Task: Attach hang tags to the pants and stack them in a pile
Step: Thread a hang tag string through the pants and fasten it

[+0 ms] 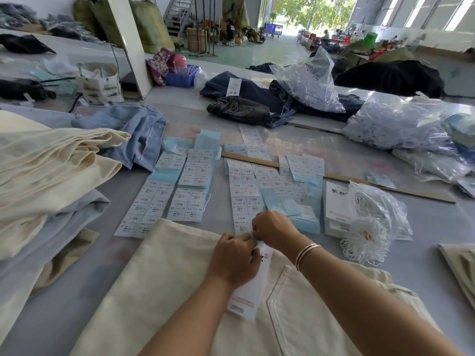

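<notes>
Cream pants (164, 291) lie flat on the table in front of me, back pocket up. A white hang tag (250, 291) rests on them, and my left hand (232, 258) holds its upper end. My right hand (272, 228), with bangles on the wrist, pinches something small at the tag's top, right against the left fingertips; what it pinches is hidden. Just beyond the hands lie sheets of size stickers (244, 204) on blue backing. A pile of cream and pale blue pants (48, 170) sits at the left.
A stack of white hang tags (336, 211) and a bag of white string loops (372, 227) sit to the right. A wooden ruler (334, 177) crosses the table. Dark jeans (246, 109), plastic bags (401, 124) and a blue basket (181, 78) lie farther back.
</notes>
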Demonstrator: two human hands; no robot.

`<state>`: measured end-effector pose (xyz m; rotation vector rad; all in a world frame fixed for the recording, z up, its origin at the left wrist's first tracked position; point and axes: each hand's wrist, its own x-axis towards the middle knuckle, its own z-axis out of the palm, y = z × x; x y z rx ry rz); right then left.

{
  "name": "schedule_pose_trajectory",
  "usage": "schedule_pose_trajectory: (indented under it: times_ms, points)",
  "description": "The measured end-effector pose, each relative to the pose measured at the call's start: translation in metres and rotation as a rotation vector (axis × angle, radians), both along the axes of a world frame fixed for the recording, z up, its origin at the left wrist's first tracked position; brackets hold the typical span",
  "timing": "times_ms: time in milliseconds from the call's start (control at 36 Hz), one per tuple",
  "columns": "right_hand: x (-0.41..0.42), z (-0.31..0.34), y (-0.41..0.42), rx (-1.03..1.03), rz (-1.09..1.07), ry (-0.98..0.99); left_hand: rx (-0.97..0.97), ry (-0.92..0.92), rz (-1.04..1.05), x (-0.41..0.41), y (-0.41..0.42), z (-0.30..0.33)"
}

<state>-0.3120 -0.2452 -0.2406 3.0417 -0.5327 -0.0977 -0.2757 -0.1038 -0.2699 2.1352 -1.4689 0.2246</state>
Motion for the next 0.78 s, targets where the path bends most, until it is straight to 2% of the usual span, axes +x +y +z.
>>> schedule_pose_trajectory:
  times_ms: [139, 250, 444, 583, 667, 778]
  points:
    - [-0.003, -0.002, -0.005, 0.095, -0.085, -0.094, 0.021, 0.016, 0.002, 0.0, 0.0, 0.002]
    - [-0.009, -0.002, -0.006, 0.175, -0.083, -0.07, 0.008, 0.043, 0.002, -0.002, 0.0, 0.002]
    - [-0.004, -0.006, 0.002, 0.087, -0.118, -0.074, 0.037, 0.076, 0.009, 0.0, 0.0, -0.002]
    - [-0.002, -0.005, 0.001, 0.103, -0.096, -0.051, 0.005, 0.064, 0.006, -0.001, 0.0, -0.001]
    - [-0.005, -0.008, -0.008, 0.251, -0.21, -0.149, 0.007, 0.047, 0.011, -0.001, -0.001, -0.001]
    - [-0.022, 0.003, -0.034, 0.574, -0.515, -0.434, 0.008, 0.064, 0.006, 0.001, -0.002, -0.004]
